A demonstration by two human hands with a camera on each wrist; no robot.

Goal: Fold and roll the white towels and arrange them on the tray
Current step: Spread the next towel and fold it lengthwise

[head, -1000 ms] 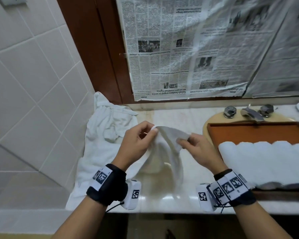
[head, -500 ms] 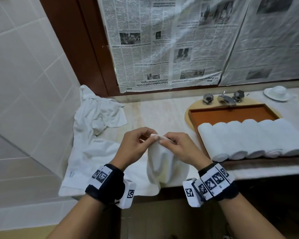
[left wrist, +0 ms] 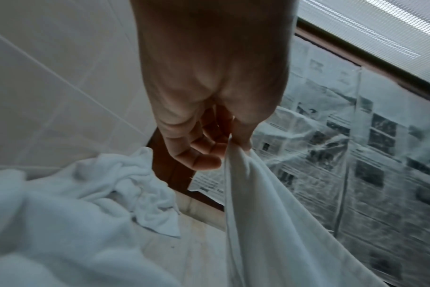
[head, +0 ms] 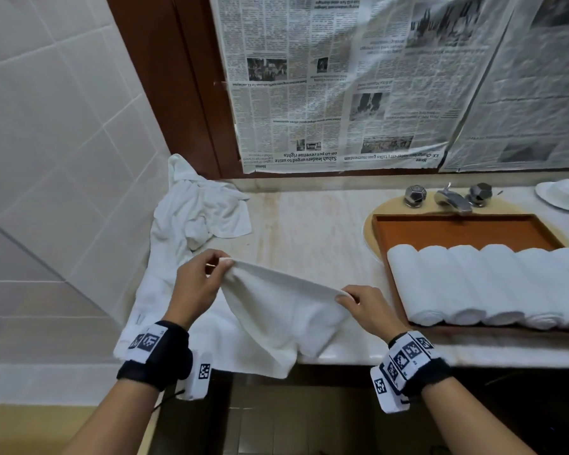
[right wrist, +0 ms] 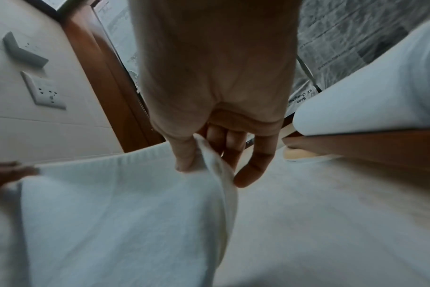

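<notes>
A white towel point(head: 286, 310) hangs spread between both hands above the counter's front edge. My left hand point(head: 207, 274) pinches its left top corner, and in the left wrist view the towel point(left wrist: 263, 223) drops from that left hand point(left wrist: 224, 147). My right hand point(head: 352, 300) pinches the right top corner; the right wrist view shows the thumb and fingers of this right hand point(right wrist: 204, 159) on the towel's point(right wrist: 115, 213) edge. Several rolled white towels point(head: 493, 284) lie side by side in the brown tray point(head: 457, 229) at the right.
A heap of loose white towels point(head: 194, 218) lies against the tiled wall at the left of the marble counter point(head: 309, 231). Behind the tray stand a tap point(head: 450, 198) and a white cup on a saucer point(head: 565, 193). Newspaper point(head: 358, 80) covers the mirror.
My hands, close together on the bunched towel a second ago, have drawn apart, and the towel is now stretched open between them. The head view has shifted.
</notes>
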